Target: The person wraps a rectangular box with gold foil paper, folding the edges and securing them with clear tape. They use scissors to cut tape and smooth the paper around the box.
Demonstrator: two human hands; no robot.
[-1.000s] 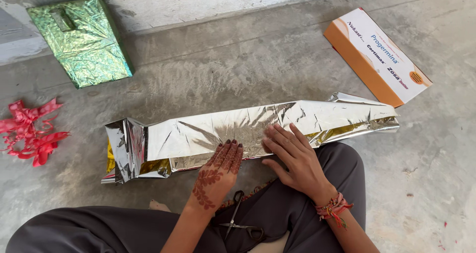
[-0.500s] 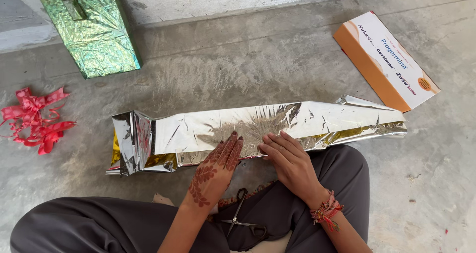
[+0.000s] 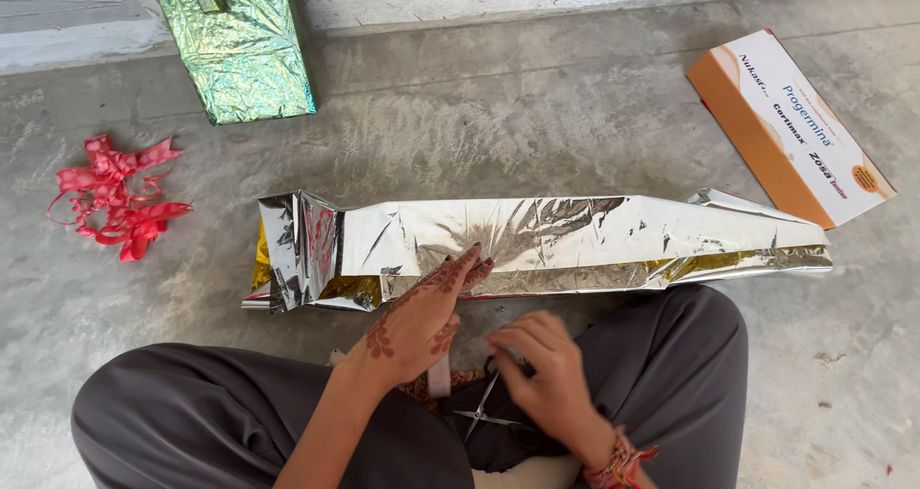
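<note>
Starting at your far left, a tangle of red curled ribbon [image 3: 117, 198] lies on the bare concrete floor [image 3: 537, 125], well apart from everything else. Beyond it, near the wall, a parcel wrapped in crinkled green foil [image 3: 237, 44] stands by itself.

Across the middle of the floor, just in front of your knees, lies the long silver foil-wrapped package [image 3: 546, 245], with gold foil showing along its near edge and a loose, gathered flap at its left end. Your left hand [image 3: 422, 317] rests on that near edge, fingers held together and laid flat, pressing the fold down. Judgement: the foil looks thin, light and slick, and it creases and tears readily. Hold it with flat fingers along the folded seam, as you do now, rather than pinching the crumpled ends.

Your right hand [image 3: 541, 369] is off the package and over your lap, fingers curled at the small metal scissors [image 3: 484, 410] lying on the grey cloth. Whether it actually grips them cannot be told.

At the far right, an orange and white cardboard box [image 3: 791, 125] lies flat, near the package's right end but not touching it.
</note>
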